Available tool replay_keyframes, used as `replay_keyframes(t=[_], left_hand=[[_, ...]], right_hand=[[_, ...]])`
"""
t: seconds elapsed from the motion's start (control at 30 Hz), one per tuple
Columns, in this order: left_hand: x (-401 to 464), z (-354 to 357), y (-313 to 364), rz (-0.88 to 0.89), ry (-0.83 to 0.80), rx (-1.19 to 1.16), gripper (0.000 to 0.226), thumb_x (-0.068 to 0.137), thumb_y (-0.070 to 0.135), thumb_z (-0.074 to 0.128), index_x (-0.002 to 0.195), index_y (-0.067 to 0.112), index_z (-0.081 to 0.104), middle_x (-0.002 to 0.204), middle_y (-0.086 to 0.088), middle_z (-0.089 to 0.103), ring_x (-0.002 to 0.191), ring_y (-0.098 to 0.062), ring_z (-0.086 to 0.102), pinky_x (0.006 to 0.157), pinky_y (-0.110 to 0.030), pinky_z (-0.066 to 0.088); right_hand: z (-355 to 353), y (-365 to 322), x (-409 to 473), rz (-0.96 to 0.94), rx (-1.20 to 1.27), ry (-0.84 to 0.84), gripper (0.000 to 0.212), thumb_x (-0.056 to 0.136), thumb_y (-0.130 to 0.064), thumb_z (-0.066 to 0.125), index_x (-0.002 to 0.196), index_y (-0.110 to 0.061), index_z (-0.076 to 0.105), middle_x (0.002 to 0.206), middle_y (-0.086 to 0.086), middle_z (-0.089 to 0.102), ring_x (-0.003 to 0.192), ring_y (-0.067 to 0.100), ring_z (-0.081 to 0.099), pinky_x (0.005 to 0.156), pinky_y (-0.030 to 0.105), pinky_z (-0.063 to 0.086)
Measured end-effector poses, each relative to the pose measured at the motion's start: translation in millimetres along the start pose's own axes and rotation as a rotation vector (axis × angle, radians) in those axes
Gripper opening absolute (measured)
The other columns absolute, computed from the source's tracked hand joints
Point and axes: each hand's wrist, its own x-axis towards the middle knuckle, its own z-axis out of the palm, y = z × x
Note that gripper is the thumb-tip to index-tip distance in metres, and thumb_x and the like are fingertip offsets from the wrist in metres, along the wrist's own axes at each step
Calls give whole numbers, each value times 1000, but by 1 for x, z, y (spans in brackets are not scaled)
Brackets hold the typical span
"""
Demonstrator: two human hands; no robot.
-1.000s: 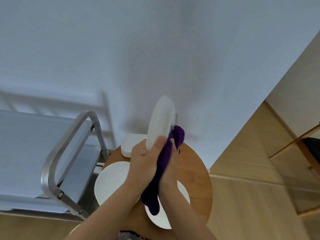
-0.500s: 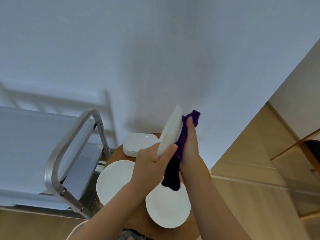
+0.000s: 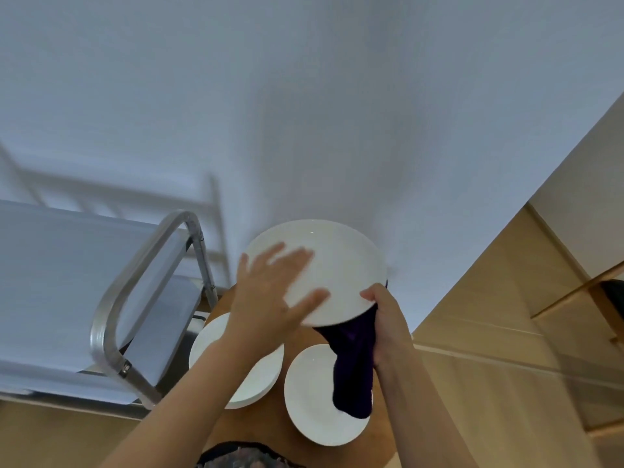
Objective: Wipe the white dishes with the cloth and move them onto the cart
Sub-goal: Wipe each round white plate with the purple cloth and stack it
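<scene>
setting: pale wall behind a round wooden table (image 3: 304,444); metal cart (image 3: 141,298) at its left.
plate (image 3: 337,265): raised, face up, above the table.
right hand (image 3: 388,325): pinched its rim, purple cloth (image 3: 354,373) hanging beneath.
left hand (image 3: 266,295): fingers spread flat on top.
technique: support from below, then carry level to the cart.
waiting: two plates (image 3: 317,393) lay on the table.

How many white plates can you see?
3. One plate is held up by the left hand and right hand. Two lie on the round table: left, right. The raised plate may hide others.
</scene>
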Motion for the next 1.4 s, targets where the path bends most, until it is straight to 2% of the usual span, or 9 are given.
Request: replay_keyframes(t=[0.07, 0.13, 0.2, 0.4, 0.67, 0.83, 1.17, 1.23, 1.4], left_hand=[[-1, -1, -17, -342, 185, -170, 67, 88, 59, 45, 143, 22, 37, 138, 15, 38, 130, -6, 27, 108, -37, 22], [2, -3, -36, -706, 84, -411, 52, 95, 39, 50, 141, 17, 38, 135, -1, 50, 116, -17, 49, 91, -32, 41], [1, -2, -56, -900, -15, -597, 33, 98, 29, 45, 124, 10, 54, 105, -5, 63, 88, -16, 58, 70, -29, 44], [-20, 14, -95, -1028, -15, -663, 22, 100, 29, 43, 106, 14, 58, 94, -4, 64, 89, -25, 60, 75, -37, 47], [-67, 50, -149, -1231, 226, -498, 32, 100, 27, 43, 69, 22, 47, 71, 1, 49, 69, -17, 47, 61, -28, 39], [-94, 72, -175, -1412, 195, -449, 30, 100, 28, 41, 96, 3, 56, 83, -7, 53, 88, -28, 51, 89, -50, 47], [-101, 99, -216, -1614, 233, -537, 41, 100, 28, 43, 130, 1, 50, 126, -18, 56, 116, -37, 53, 99, -50, 45], [-104, 101, -223, -1575, 153, -397, 42, 101, 28, 40, 130, 0, 50, 126, -19, 56, 116, -37, 53, 97, -46, 46], [-106, 92, -232, -1169, -423, 278, 33, 101, 17, 30, 119, -2, 50, 119, -21, 51, 111, -36, 51, 89, -49, 46]], right_hand=[[-10, 2, -2, -43, -53, 29, 50, 55, -20, 59, 103, -6, 58, 94, 13, 61, 87, 30, 58, 75, 39, 45], [-18, 4, -4, -88, -141, 29, 35, 61, -20, 60, 94, -8, 59, 81, 8, 63, 76, 25, 60, 69, 35, 45], [-21, 9, -5, -140, -257, 27, 14, 76, -15, 59, 90, -14, 63, 67, 0, 66, 61, 15, 64, 55, 27, 49], [-24, 34, 2, -168, -491, 187, 6, 86, -16, 64, 91, -14, 62, 80, 4, 67, 69, 20, 65, 41, 18, 44], [-40, 56, 17, -110, -487, 278, 10, 84, -28, 68, 87, -19, 64, 66, -1, 68, 61, 18, 65, 62, 31, 51], [-49, 74, 25, -22, -493, 338, 1, 87, -21, 64, 88, -20, 64, 64, -1, 66, 61, 21, 61, 63, 34, 51], [-51, 90, 41, 42, -515, 396, 3, 91, -25, 60, 93, -25, 62, 73, 3, 66, 63, 20, 62, 60, 31, 51], [-52, 92, 44, 54, -498, 414, 9, 92, -35, 59, 91, -26, 63, 76, 4, 67, 67, 22, 64, 67, 36, 52], [-55, 99, 50, 104, -503, 473, 20, 93, -48, 51, 90, -30, 60, 87, 9, 69, 80, 29, 67, 79, 43, 54]])
